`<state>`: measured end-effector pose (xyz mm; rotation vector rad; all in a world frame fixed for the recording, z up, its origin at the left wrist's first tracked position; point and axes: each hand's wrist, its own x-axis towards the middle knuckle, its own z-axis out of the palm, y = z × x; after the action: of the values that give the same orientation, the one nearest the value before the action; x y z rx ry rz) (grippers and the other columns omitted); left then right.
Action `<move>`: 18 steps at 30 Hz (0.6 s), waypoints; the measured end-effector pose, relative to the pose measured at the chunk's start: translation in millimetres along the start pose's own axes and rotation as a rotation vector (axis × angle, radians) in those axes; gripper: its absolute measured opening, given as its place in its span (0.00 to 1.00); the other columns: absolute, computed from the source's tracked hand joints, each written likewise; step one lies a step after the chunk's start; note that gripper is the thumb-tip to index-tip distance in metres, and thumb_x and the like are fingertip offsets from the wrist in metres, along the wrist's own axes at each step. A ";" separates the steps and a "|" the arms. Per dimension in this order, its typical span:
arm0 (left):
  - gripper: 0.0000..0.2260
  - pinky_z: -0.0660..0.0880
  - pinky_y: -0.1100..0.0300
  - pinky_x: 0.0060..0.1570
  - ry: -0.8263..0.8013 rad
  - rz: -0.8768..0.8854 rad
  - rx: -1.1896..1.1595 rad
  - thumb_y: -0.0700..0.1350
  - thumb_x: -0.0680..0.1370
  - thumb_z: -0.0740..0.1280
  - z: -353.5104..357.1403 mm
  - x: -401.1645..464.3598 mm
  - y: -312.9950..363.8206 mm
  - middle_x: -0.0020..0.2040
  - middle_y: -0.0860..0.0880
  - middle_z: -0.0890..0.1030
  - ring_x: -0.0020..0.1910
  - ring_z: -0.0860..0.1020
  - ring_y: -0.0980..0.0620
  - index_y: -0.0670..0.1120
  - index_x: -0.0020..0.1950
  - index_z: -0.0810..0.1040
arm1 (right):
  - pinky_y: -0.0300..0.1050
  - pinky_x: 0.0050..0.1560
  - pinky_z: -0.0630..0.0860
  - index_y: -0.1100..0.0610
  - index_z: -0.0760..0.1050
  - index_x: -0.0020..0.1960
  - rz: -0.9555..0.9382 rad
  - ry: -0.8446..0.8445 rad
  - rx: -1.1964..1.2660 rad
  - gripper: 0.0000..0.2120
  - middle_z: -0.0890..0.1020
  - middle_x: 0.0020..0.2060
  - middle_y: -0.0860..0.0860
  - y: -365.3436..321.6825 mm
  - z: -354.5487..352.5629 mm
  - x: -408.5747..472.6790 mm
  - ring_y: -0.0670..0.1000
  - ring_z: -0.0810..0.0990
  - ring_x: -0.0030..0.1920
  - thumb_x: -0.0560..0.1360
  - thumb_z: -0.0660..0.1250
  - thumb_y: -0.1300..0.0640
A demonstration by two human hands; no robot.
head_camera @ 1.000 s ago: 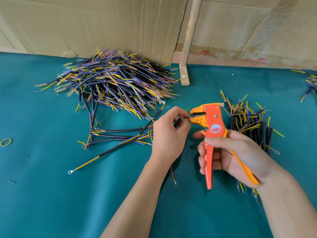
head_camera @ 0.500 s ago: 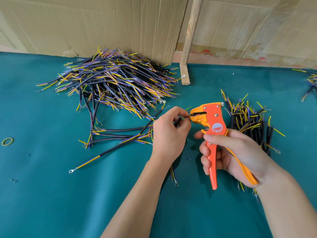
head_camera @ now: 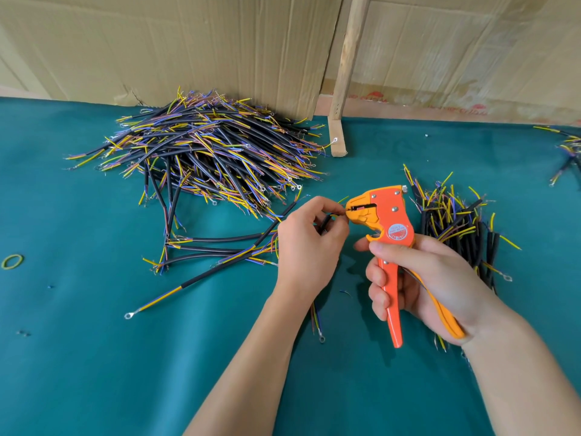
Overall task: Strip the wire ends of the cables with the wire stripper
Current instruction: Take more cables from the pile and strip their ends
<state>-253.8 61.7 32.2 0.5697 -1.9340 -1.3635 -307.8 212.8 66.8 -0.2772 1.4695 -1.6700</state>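
My right hand [head_camera: 418, 284] grips the handles of an orange wire stripper [head_camera: 390, 221], its jaws pointing left. My left hand [head_camera: 306, 243] pinches a black cable [head_camera: 325, 220] and holds one thin wire end in the stripper's jaws. The rest of that cable runs under my left hand, and its ring-terminal end [head_camera: 321, 338] shows below the wrist. A big heap of black cables [head_camera: 213, 152] with yellow, blue and brown wire ends lies at the back left. A smaller pile of cables [head_camera: 456, 228] lies to the right, behind the stripper.
Several loose cables [head_camera: 213, 247] lie on the green mat [head_camera: 94, 357] left of my left hand. A yellow rubber band [head_camera: 12, 261] sits at the far left edge. Cardboard sheets and a wooden post [head_camera: 345, 73] stand at the back. More cables [head_camera: 569, 152] lie at the far right.
My right hand has squeezed the handles closer together and the stripper has shifted slightly, its jaws closing on the wire end. My left hand has stayed in place.
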 end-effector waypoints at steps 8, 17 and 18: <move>0.05 0.71 0.61 0.36 -0.072 -0.125 -0.206 0.36 0.77 0.69 -1.1 1.3 -3.7 0.35 0.44 0.81 0.37 0.79 0.41 0.45 0.49 0.79 | 0.50 0.28 0.74 0.67 0.78 0.57 -0.048 0.029 0.040 0.20 0.73 0.32 0.59 -0.7 3.4 0.2 0.58 0.72 0.27 0.70 0.73 0.56; 0.04 0.70 0.62 0.33 0.012 -0.123 -0.231 0.39 0.77 0.72 -0.8 2.9 -8.7 0.35 0.49 0.82 0.29 0.73 0.55 0.43 0.42 0.81 | 0.49 0.28 0.72 0.64 0.82 0.53 -0.092 -0.012 0.100 0.14 0.72 0.31 0.57 7.9 13.5 7.5 0.56 0.70 0.26 0.70 0.75 0.58; 0.04 0.69 0.63 0.33 0.024 -0.121 -0.231 0.39 0.77 0.73 -1.0 3.0 -8.6 0.33 0.52 0.81 0.28 0.72 0.56 0.44 0.41 0.81 | 0.49 0.28 0.72 0.64 0.82 0.52 -0.096 -0.011 0.106 0.15 0.72 0.31 0.56 8.3 15.1 7.8 0.56 0.70 0.26 0.70 0.75 0.57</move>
<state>-255.4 56.0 25.2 0.5946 -1.7153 -1.6222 -298.6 197.3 60.8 -0.3029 1.3731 -1.8140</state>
